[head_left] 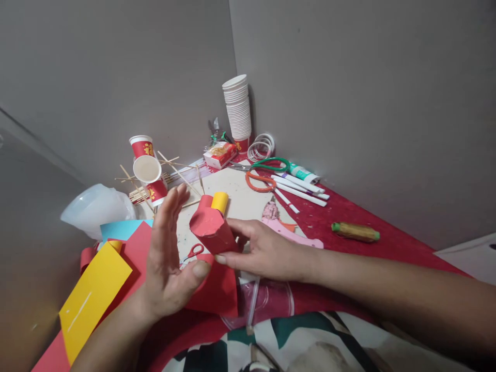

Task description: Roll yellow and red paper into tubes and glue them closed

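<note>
My right hand (256, 247) grips a red paper cylinder (215, 232) from its right side, thumb below and fingers behind. The cylinder's closed round end faces up toward me. My left hand (170, 258) is held up to its left with the fingers raised and the thumb apart, touching nothing I can see. Just behind the cylinder stand a smaller red roll (205, 200) and a yellow paper roll (220, 201). Small red-handled scissors (197, 250) lie between my hands, beside a red paper sheet (219, 294).
Yellow (96, 294) and blue (122, 227) paper lie left, near a plastic bag (96, 209) and paper cups (147, 169) with sticks. Behind are a cup stack (237, 108) and large scissors (260, 181). White tubes (302, 188), a pink tool (290, 232) and a thread spool (355, 232) lie right.
</note>
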`<state>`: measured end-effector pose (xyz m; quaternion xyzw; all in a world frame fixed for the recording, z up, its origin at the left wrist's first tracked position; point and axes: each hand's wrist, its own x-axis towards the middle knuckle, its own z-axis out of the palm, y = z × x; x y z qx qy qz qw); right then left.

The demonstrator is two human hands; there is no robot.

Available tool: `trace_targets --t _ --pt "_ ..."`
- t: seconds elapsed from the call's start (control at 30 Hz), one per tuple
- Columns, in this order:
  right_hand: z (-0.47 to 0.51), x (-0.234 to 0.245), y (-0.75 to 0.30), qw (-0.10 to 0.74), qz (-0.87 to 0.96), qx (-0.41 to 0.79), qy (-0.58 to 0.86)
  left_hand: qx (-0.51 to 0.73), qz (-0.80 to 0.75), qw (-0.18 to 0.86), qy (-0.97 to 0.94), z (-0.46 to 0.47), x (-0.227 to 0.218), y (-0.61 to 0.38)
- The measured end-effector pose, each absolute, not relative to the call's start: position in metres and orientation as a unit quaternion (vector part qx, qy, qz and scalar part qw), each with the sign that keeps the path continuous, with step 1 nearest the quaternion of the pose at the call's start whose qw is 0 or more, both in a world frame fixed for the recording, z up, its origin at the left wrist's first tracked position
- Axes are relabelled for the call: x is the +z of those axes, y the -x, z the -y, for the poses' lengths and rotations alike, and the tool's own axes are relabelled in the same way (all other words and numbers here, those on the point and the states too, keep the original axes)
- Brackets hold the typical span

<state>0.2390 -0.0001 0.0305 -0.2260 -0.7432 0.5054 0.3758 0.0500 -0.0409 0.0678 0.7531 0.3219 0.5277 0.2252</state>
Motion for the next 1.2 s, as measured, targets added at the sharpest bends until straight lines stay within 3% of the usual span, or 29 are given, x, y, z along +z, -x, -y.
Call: trace_targets --t 0.1,0.2,0.3,0.4,0.6,0.87,1.07,1.2 --pt "-0.001 0.029 -0.239 0.356 0.747 0.516 0.22 0.481 -0.337 0.152 -0.795 0.042 0.065 -0.047" --pt "-0.001 0.028 -0.238 0.345 0.733 0.544 0.218 0.445 -0.356 0.156 -0.807 0.039 0.062 -0.045" --pt "-0.002 0.025 -0.237 0.346 0.698 0.582 0.232 0.487 -0.403 0.186 -0.752 0.033 0.06 -0.044" --pt "-0.005 0.021 -0.238 0.409 0.654 0.579 0.264 0.557 -0.455 0.273 -0.639 0.022 0.058 -0.043" --pt "-0.009 0.015 -0.238 0.549 0.623 0.459 0.318 0.667 -0.455 0.416 -0.418 -0.007 0.053 -0.037" --pt "-0.009 -0.002 -0.233 0.496 0.752 0.307 0.305 0.607 -0.462 0.528 -0.374 0.003 0.042 -0.05" --pt "-0.015 0.003 -0.235 0.544 0.712 0.345 0.281 0.561 -0.443 0.584 -0.385 0.009 0.048 -0.059" --pt "-0.014 0.011 -0.236 0.509 0.699 0.395 0.311 0.594 -0.46 0.56 -0.35 0.001 0.045 -0.057"
